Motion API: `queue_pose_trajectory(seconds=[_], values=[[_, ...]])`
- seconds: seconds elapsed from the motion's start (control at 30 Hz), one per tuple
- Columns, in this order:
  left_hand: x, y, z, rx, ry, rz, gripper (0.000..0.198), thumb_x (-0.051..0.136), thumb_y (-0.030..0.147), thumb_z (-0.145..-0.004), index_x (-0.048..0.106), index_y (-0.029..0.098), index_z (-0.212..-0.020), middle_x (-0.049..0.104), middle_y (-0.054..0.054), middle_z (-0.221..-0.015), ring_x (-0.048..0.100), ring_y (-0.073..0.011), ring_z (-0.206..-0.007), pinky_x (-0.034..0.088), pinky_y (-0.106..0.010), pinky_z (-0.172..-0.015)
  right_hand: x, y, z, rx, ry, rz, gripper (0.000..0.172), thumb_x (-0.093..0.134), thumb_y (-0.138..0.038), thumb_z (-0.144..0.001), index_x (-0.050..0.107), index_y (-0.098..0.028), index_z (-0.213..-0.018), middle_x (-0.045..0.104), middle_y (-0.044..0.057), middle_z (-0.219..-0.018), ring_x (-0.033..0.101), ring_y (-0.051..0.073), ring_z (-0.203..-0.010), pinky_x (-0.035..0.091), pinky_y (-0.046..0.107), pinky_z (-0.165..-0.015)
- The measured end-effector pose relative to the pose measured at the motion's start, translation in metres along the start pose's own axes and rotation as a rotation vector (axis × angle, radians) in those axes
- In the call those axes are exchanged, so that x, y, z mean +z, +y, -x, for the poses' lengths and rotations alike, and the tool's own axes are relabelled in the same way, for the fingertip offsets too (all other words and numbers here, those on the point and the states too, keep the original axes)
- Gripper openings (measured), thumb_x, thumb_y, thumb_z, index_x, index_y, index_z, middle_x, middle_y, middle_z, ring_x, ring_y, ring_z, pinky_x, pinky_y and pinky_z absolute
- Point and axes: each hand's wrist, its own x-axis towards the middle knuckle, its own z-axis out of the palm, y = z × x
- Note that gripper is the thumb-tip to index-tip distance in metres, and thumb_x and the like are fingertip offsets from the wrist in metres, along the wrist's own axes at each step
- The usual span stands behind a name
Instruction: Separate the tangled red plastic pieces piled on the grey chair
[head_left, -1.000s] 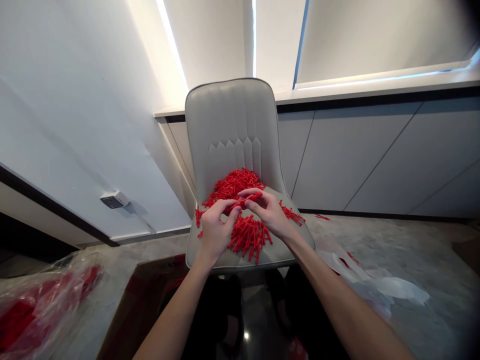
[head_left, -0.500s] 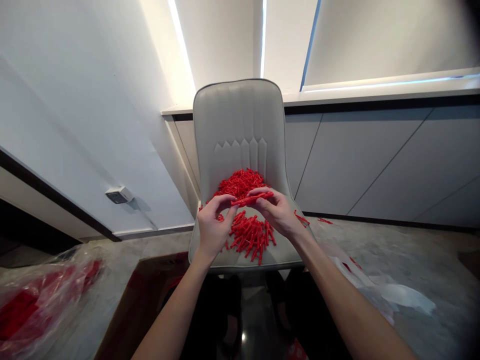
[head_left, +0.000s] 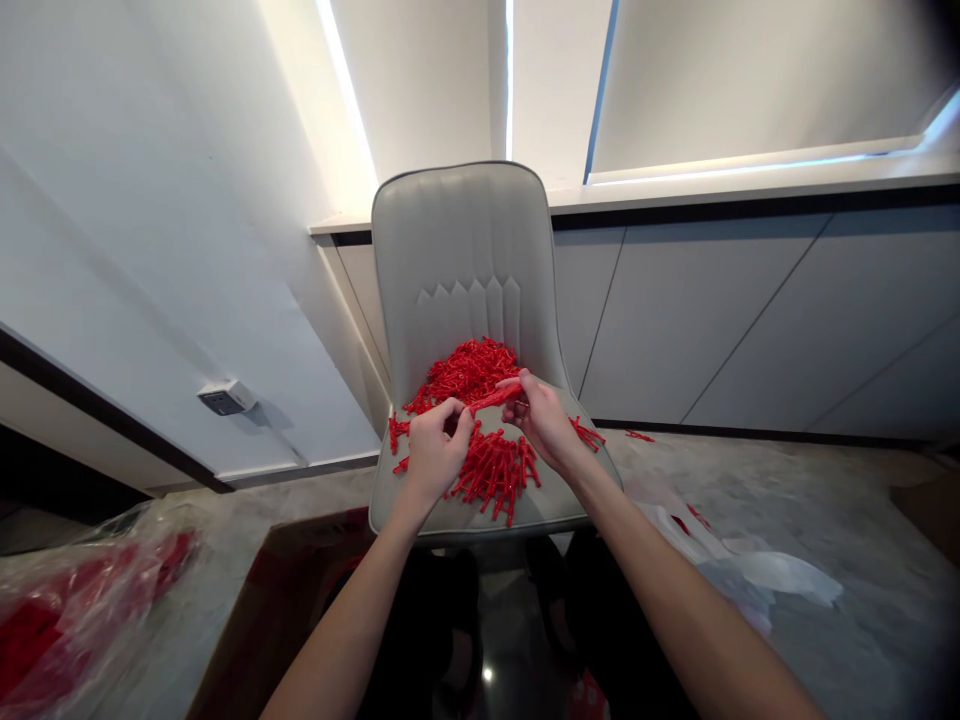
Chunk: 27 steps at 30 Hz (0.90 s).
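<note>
A grey padded chair [head_left: 457, 250] stands in front of me with a heap of small red plastic pieces [head_left: 469, 370] on its seat. A second, lower bunch of red pieces [head_left: 495, 475] lies near the seat's front. My left hand [head_left: 433, 455] and my right hand [head_left: 546, 425] hover over the seat, fingers pinched. Between them they hold one long red piece [head_left: 495, 397], the left at its lower end, the right at its upper end.
A clear plastic bag with red contents [head_left: 67, 610] lies at the lower left. An open brown cardboard box [head_left: 270, 600] sits below the chair. Crumpled white plastic [head_left: 757, 575] and several stray red pieces [head_left: 637, 436] lie on the floor at the right.
Both hands stayed over the seat with the red piece between them. They rose slightly half a second ago and have come back down, with the piece now tilted up to the right.
</note>
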Motion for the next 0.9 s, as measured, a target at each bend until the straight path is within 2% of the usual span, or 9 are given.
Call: queue_pose_trajectory(seconds=[0.13, 0.23, 0.33, 0.47, 0.5, 0.57, 0.67, 0.8, 0.9], values=[[0.002, -0.002, -0.001, -0.063, -0.024, 0.015, 0.03, 0.053, 0.029, -0.09, 0.048, 0.02, -0.062, 0.05, 0.005, -0.053, 0.045, -0.0111, -0.05, 0.035, -0.025, -0.054, -0.004, 0.001, -0.002, -0.001, 0.024, 0.037, 0.052, 0.067, -0.069, -0.077, 0.067, -0.017, -0.077, 0.054, -0.001, -0.061, 0.052, 0.011, -0.054, 0.046, 0.027, -0.056], [0.002, -0.004, -0.003, -0.096, -0.017, 0.003, 0.033, 0.053, 0.031, -0.091, 0.047, 0.02, -0.06, 0.049, 0.004, -0.052, 0.044, -0.0114, -0.051, 0.034, -0.025, -0.055, -0.006, 0.0, -0.003, -0.015, 0.017, 0.051, 0.049, 0.067, -0.066, -0.078, 0.067, -0.017, -0.075, 0.049, -0.003, -0.058, 0.047, 0.01, -0.052, 0.043, 0.026, -0.053], [0.005, -0.009, -0.006, -0.119, 0.02, -0.009, 0.035, 0.052, 0.032, -0.091, 0.047, 0.02, -0.059, 0.048, 0.004, -0.053, 0.044, -0.0115, -0.053, 0.033, -0.026, -0.056, -0.01, -0.004, -0.002, -0.043, -0.033, 0.136, 0.04, 0.066, -0.057, -0.08, 0.069, -0.018, -0.077, 0.044, -0.005, -0.056, 0.042, 0.009, -0.05, 0.039, 0.024, -0.05], [0.013, -0.026, -0.013, -0.142, 0.029, 0.02, 0.027, 0.052, 0.034, -0.091, 0.055, 0.02, -0.069, 0.054, 0.003, -0.057, 0.05, -0.0125, -0.055, 0.037, -0.025, -0.058, -0.024, -0.006, -0.004, -0.032, -0.098, 0.316, 0.028, 0.061, -0.042, -0.082, 0.071, -0.017, -0.089, 0.053, -0.003, -0.062, 0.049, 0.01, -0.055, 0.04, 0.022, -0.051], [0.016, -0.031, -0.015, -0.151, 0.012, 0.025, 0.024, 0.051, 0.035, -0.091, 0.059, 0.02, -0.074, 0.057, 0.002, -0.06, 0.052, -0.0129, -0.056, 0.039, -0.025, -0.058, -0.03, -0.005, -0.006, -0.015, -0.067, 0.36, 0.028, 0.059, -0.04, -0.083, 0.07, -0.017, -0.094, 0.055, -0.003, -0.063, 0.05, 0.01, -0.055, 0.041, 0.022, -0.051], [0.02, -0.043, -0.019, -0.186, -0.048, -0.005, 0.02, 0.052, 0.034, -0.09, 0.063, 0.02, -0.081, 0.062, 0.001, -0.064, 0.056, -0.0134, -0.058, 0.041, -0.024, -0.059, -0.046, -0.002, -0.012, -0.012, 0.084, 0.503, 0.029, 0.058, -0.034, -0.082, 0.068, -0.017, -0.102, 0.059, -0.003, -0.067, 0.05, 0.011, -0.054, 0.042, 0.023, -0.052], [0.021, -0.058, -0.024, -0.226, -0.091, -0.077, 0.02, 0.051, 0.03, -0.087, 0.066, 0.019, -0.081, 0.064, 0.0, -0.066, 0.058, -0.0144, -0.059, 0.042, -0.025, -0.06, -0.076, 0.004, -0.022, -0.014, 0.233, 0.721, 0.034, 0.056, -0.03, -0.081, 0.067, -0.015, -0.11, 0.067, 0.001, -0.073, 0.056, 0.012, -0.057, 0.047, 0.024, -0.058], [0.009, -0.078, -0.03, -0.27, -0.028, -0.246, 0.022, 0.049, 0.025, -0.087, 0.069, 0.019, -0.082, 0.07, -0.004, -0.073, 0.063, -0.0176, -0.068, 0.045, -0.027, -0.068, -0.11, 0.012, -0.029, 0.146, 0.333, 0.898, 0.034, 0.05, -0.029, -0.087, 0.067, -0.014, -0.112, 0.074, 0.006, -0.079, 0.064, 0.014, -0.061, 0.05, 0.025, -0.065], [-0.007, -0.095, -0.031, -0.373, -0.036, -0.458, 0.021, 0.05, 0.024, -0.087, 0.071, 0.02, -0.087, 0.075, -0.009, -0.086, 0.067, -0.023, -0.083, 0.045, -0.03, -0.075, -0.12, 0.019, -0.032, 0.2, 0.351, 0.97, 0.031, 0.049, -0.028, -0.089, 0.07, -0.012, -0.106, 0.075, 0.009, -0.077, 0.066, 0.016, -0.063, 0.05, 0.027, -0.069]])
